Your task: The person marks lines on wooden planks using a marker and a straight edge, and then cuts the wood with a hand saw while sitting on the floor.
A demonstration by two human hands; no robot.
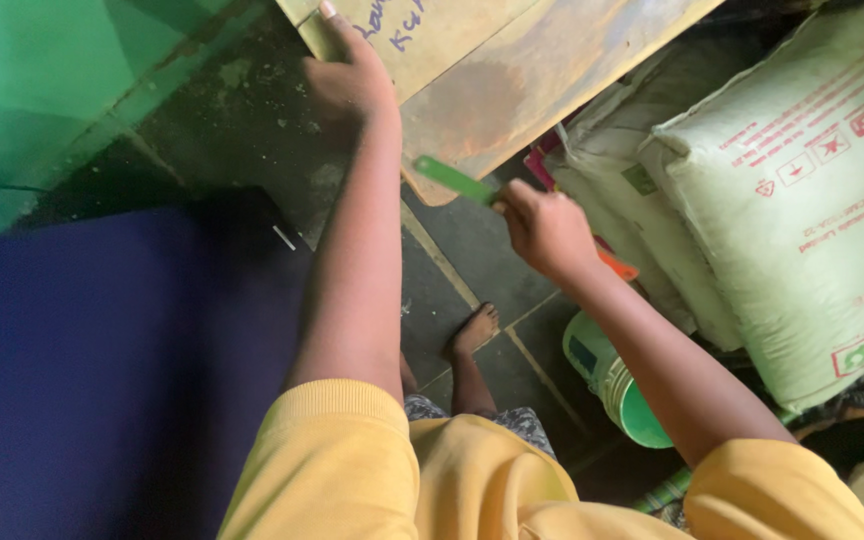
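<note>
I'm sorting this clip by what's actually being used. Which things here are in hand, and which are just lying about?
In hand:
left hand gripping the wooden board
right hand holding the green flat tool against the board

Lying about:
pale woven sacks
green bucket
blue sheet

From up here I see my own yellow top, a soft knit with both sleeves [337, 440] pushed up past the elbows and ending in ribbed cuffs, so the forearms are bare. My left hand [350, 85] and right hand [544, 230] carry no gloves, rings or watch. Below the hem shows a strip of grey patterned fabric [512, 418], and one bare foot [474, 330] without a shoe.
</note>
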